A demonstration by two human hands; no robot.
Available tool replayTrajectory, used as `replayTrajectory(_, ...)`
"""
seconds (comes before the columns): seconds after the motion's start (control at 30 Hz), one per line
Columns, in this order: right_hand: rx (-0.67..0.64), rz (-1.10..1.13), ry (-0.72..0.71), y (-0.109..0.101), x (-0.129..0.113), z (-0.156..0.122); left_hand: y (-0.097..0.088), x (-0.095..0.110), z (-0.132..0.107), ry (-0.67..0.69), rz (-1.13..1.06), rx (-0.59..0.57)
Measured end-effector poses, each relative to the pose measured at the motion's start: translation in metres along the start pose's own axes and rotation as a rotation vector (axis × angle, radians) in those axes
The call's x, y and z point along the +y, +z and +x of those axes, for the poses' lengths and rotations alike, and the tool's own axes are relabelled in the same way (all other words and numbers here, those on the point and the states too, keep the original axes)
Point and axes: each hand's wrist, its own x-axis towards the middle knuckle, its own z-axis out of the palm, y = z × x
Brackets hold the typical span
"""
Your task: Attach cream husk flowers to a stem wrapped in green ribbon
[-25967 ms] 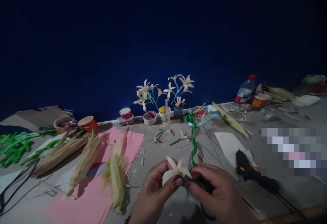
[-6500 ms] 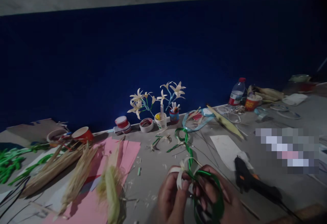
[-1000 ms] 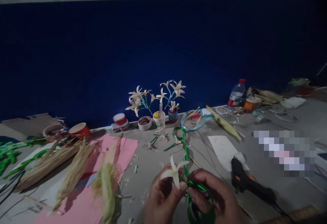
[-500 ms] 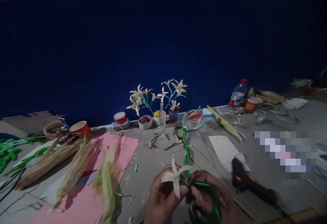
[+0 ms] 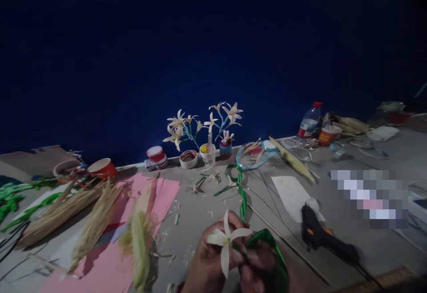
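A white flower [image 5: 227, 242] with narrow pointed petals and a pale green centre faces up at the bottom centre. My left hand [image 5: 207, 261] is closed on it, with the fingers partly hidden behind the petals. Close against it, my right hand [image 5: 258, 259] pinches a shiny green ribbon [image 5: 279, 264] at the stem. A broad loop of the ribbon hangs over the right hand's outer side. Beyond the fingers, a twisted length of green ribbon [image 5: 243, 197] runs up the table to a curl.
A black glue gun [image 5: 325, 237] and a thin stick [image 5: 293, 247] lie to the right. Corn husks [image 5: 95, 224] and pink paper [image 5: 100, 270] cover the left. Finished-looking flowers [image 5: 178, 126], a paint jar [image 5: 156, 156] and a bottle [image 5: 309, 121] stand along the blue wall.
Both hands have come closer together, and the right has turned inward. The ribbon, earlier stretched out taut to the right, now bends in a wide fold over that hand. The view shifted slightly.
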Motion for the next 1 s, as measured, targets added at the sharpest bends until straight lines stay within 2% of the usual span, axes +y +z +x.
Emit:
replayTrajectory(0.07,0.012,0.018,-0.015,0.002,-0.002,-0.001,0.001,0.000,0.000,0.036,0.018,0.042)
replayTrajectory(0.17,0.081,0.036,-0.080,0.005,-0.002,-0.003,0.006,-0.006,-0.005,0.057,0.049,0.202)
replayTrajectory(0.27,0.234,-0.018,-0.247,0.007,0.000,-0.007,0.007,-0.016,-0.010,0.043,0.062,0.326)
replayTrajectory(0.37,0.358,-0.118,-0.414,0.011,0.005,-0.011,0.003,-0.027,-0.015,0.132,0.154,0.445)
replayTrajectory(0.43,0.406,-0.163,-0.479,0.013,0.008,-0.012,0.002,-0.029,-0.016,0.143,0.212,0.487)
replayTrajectory(0.57,0.445,-0.201,-0.532,0.016,0.010,-0.012,0.008,-0.020,-0.015,0.134,0.166,0.426)
replayTrajectory(0.7,0.354,-0.171,-0.458,0.012,0.008,-0.010,0.011,-0.012,-0.014,0.160,0.191,0.317)
replayTrajectory(0.9,0.223,-0.087,-0.308,-0.003,0.006,-0.005,-0.006,-0.018,-0.017,0.122,0.260,0.327)
replayTrajectory(1.0,0.165,-0.102,-0.244,-0.007,0.007,0.001,-0.008,-0.017,-0.016,0.151,0.271,0.352)
